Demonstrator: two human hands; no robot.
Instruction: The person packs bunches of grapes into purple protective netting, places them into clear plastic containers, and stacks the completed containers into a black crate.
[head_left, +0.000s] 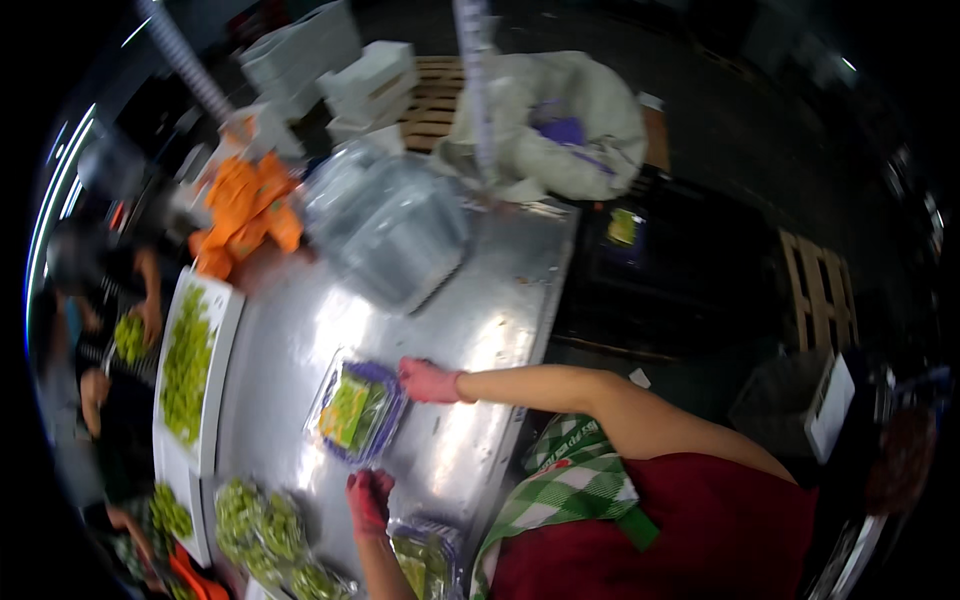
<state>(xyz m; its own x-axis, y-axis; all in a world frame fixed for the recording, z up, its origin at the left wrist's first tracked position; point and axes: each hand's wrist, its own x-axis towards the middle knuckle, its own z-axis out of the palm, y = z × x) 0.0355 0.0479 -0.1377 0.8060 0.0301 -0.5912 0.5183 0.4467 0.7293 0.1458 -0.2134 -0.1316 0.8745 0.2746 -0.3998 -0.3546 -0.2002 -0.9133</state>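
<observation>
A purple tray under a clear plastic lid (385, 427) lies on the metal table, with green contents and a yellow-green label (345, 409) showing. At the tray's upper right rim is my right hand (429, 380) in a pink glove, its fingers curled. It appears to touch the rim; blur hides whether it grips it. Just below the tray's lower edge, my left hand (369, 499), also pink-gloved, is curled into a fist, with nothing visible in it. Beside my left forearm sits another purple packed tray (427, 559), partly hidden by the arm.
Stacked clear plastic containers (397, 225) and orange bags (251, 202) stand on the metal table (277, 360). White boxes of green grapes (187, 367) line its far side, near bagged grapes (259, 525). Co-workers' hands (150, 319) handle grapes. Black crates (675, 277) stand beyond the table edge.
</observation>
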